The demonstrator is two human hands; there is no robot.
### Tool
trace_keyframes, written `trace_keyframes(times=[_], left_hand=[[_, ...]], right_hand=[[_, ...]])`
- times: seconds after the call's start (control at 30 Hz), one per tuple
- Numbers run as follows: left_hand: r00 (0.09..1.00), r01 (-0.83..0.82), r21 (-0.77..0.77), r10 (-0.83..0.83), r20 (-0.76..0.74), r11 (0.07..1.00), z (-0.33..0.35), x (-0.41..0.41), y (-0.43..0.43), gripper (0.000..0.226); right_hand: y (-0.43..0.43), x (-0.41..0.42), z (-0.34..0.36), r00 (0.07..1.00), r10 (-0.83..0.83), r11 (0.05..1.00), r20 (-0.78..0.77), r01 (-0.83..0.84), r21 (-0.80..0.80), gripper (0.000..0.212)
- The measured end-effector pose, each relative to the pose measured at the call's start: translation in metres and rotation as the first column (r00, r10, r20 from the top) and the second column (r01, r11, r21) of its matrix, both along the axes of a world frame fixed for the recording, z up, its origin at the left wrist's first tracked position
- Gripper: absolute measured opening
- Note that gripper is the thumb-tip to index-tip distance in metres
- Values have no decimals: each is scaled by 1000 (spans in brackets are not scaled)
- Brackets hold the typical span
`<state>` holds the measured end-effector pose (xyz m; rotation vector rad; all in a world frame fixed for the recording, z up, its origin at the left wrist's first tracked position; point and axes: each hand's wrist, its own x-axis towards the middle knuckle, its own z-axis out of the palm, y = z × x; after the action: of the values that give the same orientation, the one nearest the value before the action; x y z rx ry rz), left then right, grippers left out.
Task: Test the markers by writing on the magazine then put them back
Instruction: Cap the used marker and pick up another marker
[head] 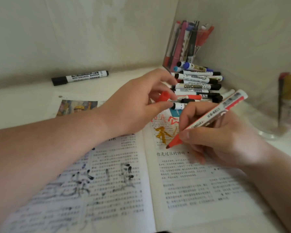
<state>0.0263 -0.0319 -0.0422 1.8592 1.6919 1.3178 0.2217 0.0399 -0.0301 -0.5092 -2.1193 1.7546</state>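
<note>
An open magazine (183, 190) lies flat on the white table, with black scrawls on its left page and yellow and red marks near the top of the right page. My right hand (225, 142) grips an uncapped red marker (207, 120), its tip touching the right page just below the yellow marks. My left hand (138, 105) hovers over the magazine's top edge and pinches the red cap (163, 97). Behind my hands lies a pile of whiteboard markers (198, 84).
A clear holder (185, 46) with several pens stands in the back corner against the wall. A lone black whiteboard marker (80, 77) lies at the back left. A clear glass container (287, 105) with markers stands at the right edge.
</note>
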Motion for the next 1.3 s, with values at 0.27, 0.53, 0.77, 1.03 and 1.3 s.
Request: trace_keyframes(times=[0.27,0.53,0.77,1.03,1.3], left_hand=[[999,14,12,-13,-52,1000,-2,-1,1,19],[990,101,49,-96,-99,994,-5,-3,5,12],[996,61,46,-57,-70,997,-7,-2,5,26],[992,53,41,-47,-117,998,-6,-3,6,19],[988,54,34,-48,-145,998,-5,-3,6,15]], right_hand=[[-7,-1,3,997,-40,972,73,22,232,10],[-12,-1,5,987,7,968,158,-47,246,12],[-9,-3,0,991,-99,965,84,75,249,14],[-9,-4,3,986,-83,968,146,45,247,8],[-6,-4,1,989,-86,969,124,54,243,11]])
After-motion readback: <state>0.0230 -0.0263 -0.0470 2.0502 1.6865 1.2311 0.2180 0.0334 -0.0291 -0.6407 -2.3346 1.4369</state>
